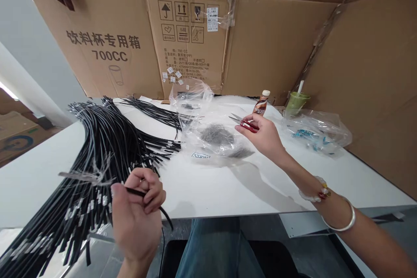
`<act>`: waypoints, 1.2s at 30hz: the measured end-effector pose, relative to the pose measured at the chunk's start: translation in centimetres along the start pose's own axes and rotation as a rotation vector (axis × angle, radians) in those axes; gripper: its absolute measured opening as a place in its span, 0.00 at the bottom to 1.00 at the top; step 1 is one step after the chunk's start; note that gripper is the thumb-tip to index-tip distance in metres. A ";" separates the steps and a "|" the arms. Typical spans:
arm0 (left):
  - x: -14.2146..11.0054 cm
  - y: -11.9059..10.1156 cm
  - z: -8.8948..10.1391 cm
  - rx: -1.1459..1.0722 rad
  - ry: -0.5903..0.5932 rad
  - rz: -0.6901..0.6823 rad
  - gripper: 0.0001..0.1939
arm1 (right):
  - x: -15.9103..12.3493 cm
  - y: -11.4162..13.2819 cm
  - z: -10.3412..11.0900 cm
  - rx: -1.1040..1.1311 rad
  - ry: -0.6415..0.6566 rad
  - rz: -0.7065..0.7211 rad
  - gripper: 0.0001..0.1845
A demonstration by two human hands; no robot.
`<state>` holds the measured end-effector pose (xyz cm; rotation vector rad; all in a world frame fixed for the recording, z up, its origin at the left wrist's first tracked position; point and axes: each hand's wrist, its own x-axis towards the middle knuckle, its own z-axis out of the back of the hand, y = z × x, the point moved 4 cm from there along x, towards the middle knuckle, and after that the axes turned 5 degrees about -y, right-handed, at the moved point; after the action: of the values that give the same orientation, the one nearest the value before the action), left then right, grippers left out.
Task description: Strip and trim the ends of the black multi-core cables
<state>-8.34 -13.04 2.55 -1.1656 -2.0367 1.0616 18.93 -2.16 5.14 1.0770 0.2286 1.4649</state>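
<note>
Holding black cable (167, 217), left hand (140, 213) is near table edge (228, 213).

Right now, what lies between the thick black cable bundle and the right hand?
In the head view, a clear plastic bag with grey contents lies on the white table between them.

On the large, flat brown cardboard wall (150, 43), "饮料杯专用箱" (103, 40) and "700CC" (109, 55) are printed in black, beside umbrella (165, 10), upward-arrow (181, 11) and glass signs (197, 12).
</note>
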 end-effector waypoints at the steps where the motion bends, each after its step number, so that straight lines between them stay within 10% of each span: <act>1: 0.0 -0.1 0.1 -0.004 -0.012 -0.040 0.23 | -0.5 0.2 0.2 0.026 -0.012 0.006 0.17; 12: -0.2 -0.4 0.8 0.005 -0.177 -0.194 0.10 | 3.8 2.5 -2.2 -0.436 0.284 0.168 0.10; 21: 1.6 0.8 1.2 1.060 0.407 -0.232 0.18 | 5.6 0.4 -0.1 -0.734 0.134 0.066 0.12; 28: 1.7 1.2 0.8 1.102 0.387 -0.155 0.22 | 7.6 -2.5 2.9 -0.615 0.032 0.036 0.18; 36: 1.3 1.2 0.1 1.016 0.320 -0.132 0.20 | -4.4 -3.4 2.8 -0.268 0.318 0.058 0.18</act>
<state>-8.55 -11.53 1.56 -0.5834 -1.0371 1.4520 22.44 -6.38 2.22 0.6378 0.2179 1.6634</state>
